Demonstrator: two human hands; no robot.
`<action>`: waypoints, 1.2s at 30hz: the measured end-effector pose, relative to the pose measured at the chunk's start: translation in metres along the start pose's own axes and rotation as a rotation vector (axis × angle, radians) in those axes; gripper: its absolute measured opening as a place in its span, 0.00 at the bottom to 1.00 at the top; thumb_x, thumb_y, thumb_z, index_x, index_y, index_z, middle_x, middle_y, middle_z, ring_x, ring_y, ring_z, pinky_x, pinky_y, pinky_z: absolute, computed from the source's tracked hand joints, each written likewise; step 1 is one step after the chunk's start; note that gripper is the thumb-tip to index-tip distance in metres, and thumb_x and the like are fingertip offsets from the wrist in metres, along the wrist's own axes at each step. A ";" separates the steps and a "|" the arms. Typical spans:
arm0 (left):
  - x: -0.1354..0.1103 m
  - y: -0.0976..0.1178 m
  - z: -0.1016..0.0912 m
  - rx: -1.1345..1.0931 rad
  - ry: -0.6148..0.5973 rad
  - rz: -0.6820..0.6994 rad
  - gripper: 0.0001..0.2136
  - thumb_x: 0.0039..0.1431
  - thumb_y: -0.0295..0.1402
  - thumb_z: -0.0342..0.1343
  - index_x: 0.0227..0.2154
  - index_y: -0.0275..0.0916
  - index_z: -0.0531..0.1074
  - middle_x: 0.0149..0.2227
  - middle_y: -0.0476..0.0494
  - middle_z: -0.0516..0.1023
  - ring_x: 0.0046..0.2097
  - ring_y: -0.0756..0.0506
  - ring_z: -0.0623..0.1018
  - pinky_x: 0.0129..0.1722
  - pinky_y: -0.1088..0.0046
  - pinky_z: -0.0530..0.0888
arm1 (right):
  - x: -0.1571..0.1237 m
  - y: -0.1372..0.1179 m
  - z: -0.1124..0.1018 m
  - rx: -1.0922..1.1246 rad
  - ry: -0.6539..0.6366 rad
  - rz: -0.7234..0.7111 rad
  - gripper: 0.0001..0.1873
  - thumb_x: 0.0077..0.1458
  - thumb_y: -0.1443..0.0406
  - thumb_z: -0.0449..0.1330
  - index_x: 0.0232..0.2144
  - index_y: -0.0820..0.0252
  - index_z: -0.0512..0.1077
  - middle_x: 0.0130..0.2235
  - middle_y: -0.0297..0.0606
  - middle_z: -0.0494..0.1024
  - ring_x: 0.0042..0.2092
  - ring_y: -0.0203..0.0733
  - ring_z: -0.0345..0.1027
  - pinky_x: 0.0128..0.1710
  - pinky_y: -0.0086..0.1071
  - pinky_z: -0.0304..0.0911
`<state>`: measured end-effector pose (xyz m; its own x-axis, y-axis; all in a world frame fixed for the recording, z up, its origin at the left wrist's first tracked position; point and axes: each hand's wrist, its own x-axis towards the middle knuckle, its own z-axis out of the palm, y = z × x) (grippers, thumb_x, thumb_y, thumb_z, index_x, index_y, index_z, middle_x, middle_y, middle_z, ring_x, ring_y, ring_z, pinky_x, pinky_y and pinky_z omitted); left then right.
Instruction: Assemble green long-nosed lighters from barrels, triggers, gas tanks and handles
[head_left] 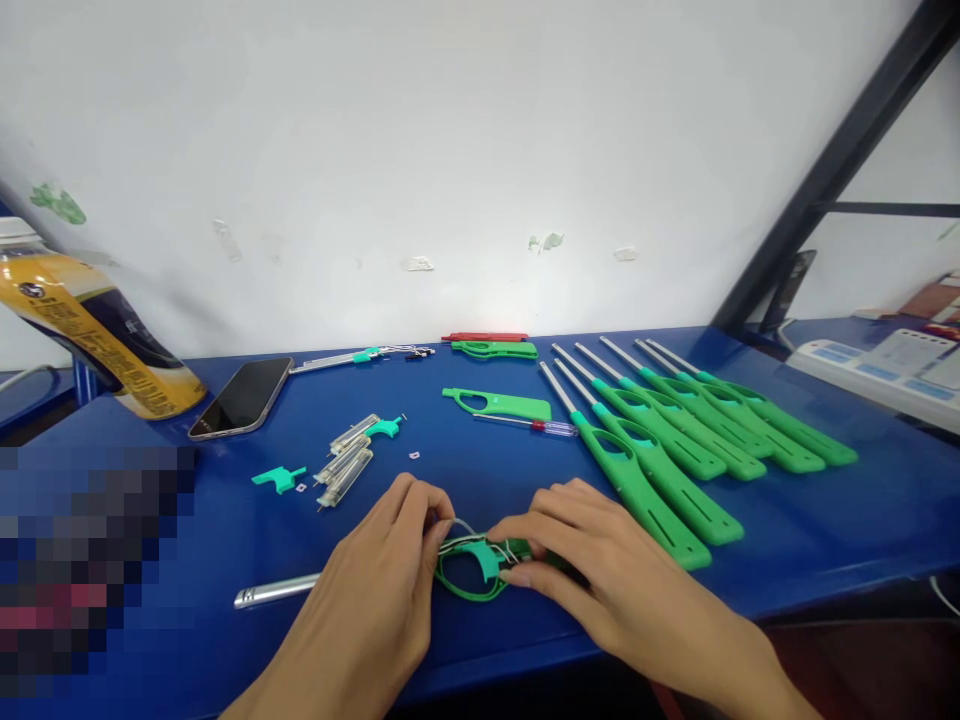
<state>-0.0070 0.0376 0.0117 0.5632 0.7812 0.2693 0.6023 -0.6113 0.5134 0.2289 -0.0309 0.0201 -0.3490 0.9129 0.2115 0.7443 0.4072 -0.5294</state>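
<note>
A half-assembled green gas lighter (472, 597) lies on the table's near part between my hands, its inside showing. Its metal tube (274, 592) sticks out to the left beyond my left hand (375, 575). The left fingers are closed on the lighter's neck end, by the thin white wires (461, 540). My right hand (589, 555) pinches the lighter's handle end, with thumb and index finger beside the teal trigger (484, 562). Much of the handle is hidden under the right hand, and the fingertips' exact contact with the wires is unclear.
Several finished green lighters (652, 490) lie in a row at right. Behind are a screwdriver (555, 428), a green shell (499, 403) and a red shell (487, 337). Clear fuel tanks (347, 475), a loose trigger (280, 479), a phone (244, 397) and a bottle (105, 325) are left.
</note>
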 end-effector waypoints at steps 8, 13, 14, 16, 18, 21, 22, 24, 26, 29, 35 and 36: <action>-0.002 0.001 0.001 -0.045 0.036 0.002 0.07 0.78 0.36 0.41 0.41 0.47 0.62 0.38 0.51 0.69 0.34 0.47 0.73 0.34 0.66 0.69 | 0.001 -0.001 0.000 -0.005 -0.014 0.018 0.12 0.75 0.59 0.57 0.58 0.41 0.69 0.46 0.29 0.77 0.50 0.42 0.72 0.61 0.42 0.54; -0.003 0.001 -0.002 -0.018 -0.001 0.036 0.07 0.77 0.34 0.42 0.42 0.46 0.64 0.39 0.50 0.71 0.35 0.47 0.75 0.35 0.67 0.71 | 0.002 0.000 -0.001 -0.008 -0.019 -0.002 0.11 0.75 0.59 0.56 0.56 0.42 0.71 0.44 0.28 0.76 0.49 0.41 0.71 0.59 0.42 0.54; -0.003 0.002 -0.003 -0.011 0.002 0.057 0.07 0.77 0.34 0.42 0.43 0.46 0.64 0.40 0.50 0.71 0.35 0.47 0.75 0.35 0.67 0.71 | 0.002 0.001 -0.001 -0.009 -0.017 -0.006 0.11 0.75 0.60 0.56 0.56 0.42 0.71 0.44 0.28 0.76 0.49 0.41 0.71 0.59 0.42 0.54; -0.003 0.002 -0.003 0.002 0.013 0.091 0.07 0.77 0.33 0.43 0.43 0.46 0.65 0.40 0.49 0.72 0.36 0.47 0.76 0.36 0.67 0.72 | 0.002 0.002 -0.001 -0.007 -0.011 -0.011 0.11 0.75 0.60 0.56 0.56 0.42 0.71 0.44 0.28 0.76 0.49 0.41 0.71 0.59 0.41 0.54; -0.003 0.001 -0.002 0.013 0.024 0.117 0.07 0.76 0.32 0.44 0.44 0.46 0.67 0.40 0.49 0.72 0.38 0.46 0.76 0.37 0.67 0.72 | 0.001 0.003 0.000 -0.001 -0.003 -0.020 0.10 0.75 0.60 0.57 0.55 0.43 0.72 0.44 0.29 0.76 0.48 0.41 0.71 0.59 0.41 0.54; -0.002 0.001 -0.001 0.025 0.039 0.159 0.07 0.76 0.31 0.45 0.44 0.46 0.68 0.41 0.48 0.73 0.39 0.46 0.77 0.38 0.67 0.73 | 0.000 0.005 0.002 0.002 0.005 -0.026 0.10 0.75 0.58 0.58 0.54 0.45 0.73 0.44 0.30 0.77 0.49 0.41 0.71 0.59 0.41 0.54; -0.001 0.000 0.000 0.030 0.046 0.178 0.08 0.76 0.30 0.45 0.44 0.46 0.69 0.41 0.48 0.73 0.39 0.46 0.77 0.38 0.67 0.73 | 0.000 0.005 0.002 0.000 0.007 -0.027 0.10 0.74 0.58 0.58 0.54 0.44 0.73 0.44 0.30 0.77 0.49 0.41 0.72 0.59 0.41 0.54; -0.001 0.000 0.000 0.037 0.055 0.202 0.09 0.76 0.29 0.45 0.44 0.46 0.70 0.42 0.48 0.73 0.39 0.46 0.77 0.38 0.67 0.73 | -0.001 0.006 0.002 -0.001 0.009 -0.022 0.10 0.74 0.58 0.58 0.54 0.44 0.73 0.44 0.29 0.77 0.50 0.41 0.72 0.60 0.41 0.53; -0.001 0.000 -0.001 0.041 0.054 0.212 0.09 0.76 0.29 0.45 0.45 0.46 0.70 0.42 0.48 0.73 0.40 0.46 0.77 0.39 0.67 0.73 | 0.000 0.006 0.002 -0.001 0.012 -0.019 0.10 0.74 0.58 0.59 0.54 0.43 0.73 0.44 0.28 0.77 0.50 0.41 0.72 0.60 0.40 0.54; -0.001 0.000 -0.002 0.050 0.062 0.219 0.08 0.76 0.28 0.47 0.46 0.45 0.70 0.43 0.48 0.74 0.41 0.46 0.77 0.41 0.67 0.73 | 0.001 0.004 0.000 -0.007 0.021 -0.026 0.09 0.74 0.59 0.58 0.54 0.44 0.73 0.45 0.28 0.78 0.49 0.40 0.72 0.58 0.40 0.56; -0.003 0.001 0.000 0.091 0.091 0.237 0.09 0.76 0.28 0.47 0.47 0.45 0.72 0.42 0.47 0.75 0.40 0.46 0.77 0.39 0.67 0.74 | 0.000 -0.002 -0.002 0.000 0.069 -0.003 0.04 0.74 0.60 0.59 0.48 0.48 0.72 0.47 0.30 0.80 0.48 0.41 0.73 0.53 0.37 0.64; -0.003 0.001 0.001 0.106 0.106 0.242 0.09 0.76 0.28 0.47 0.48 0.45 0.72 0.42 0.47 0.75 0.40 0.46 0.77 0.39 0.67 0.74 | 0.000 -0.002 -0.002 -0.004 0.081 -0.003 0.04 0.74 0.60 0.59 0.48 0.49 0.72 0.48 0.31 0.80 0.48 0.41 0.73 0.52 0.36 0.65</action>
<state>-0.0080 0.0347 0.0105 0.6394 0.6161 0.4599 0.5165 -0.7873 0.3367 0.2283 -0.0314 0.0224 -0.3041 0.9111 0.2784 0.7457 0.4095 -0.5257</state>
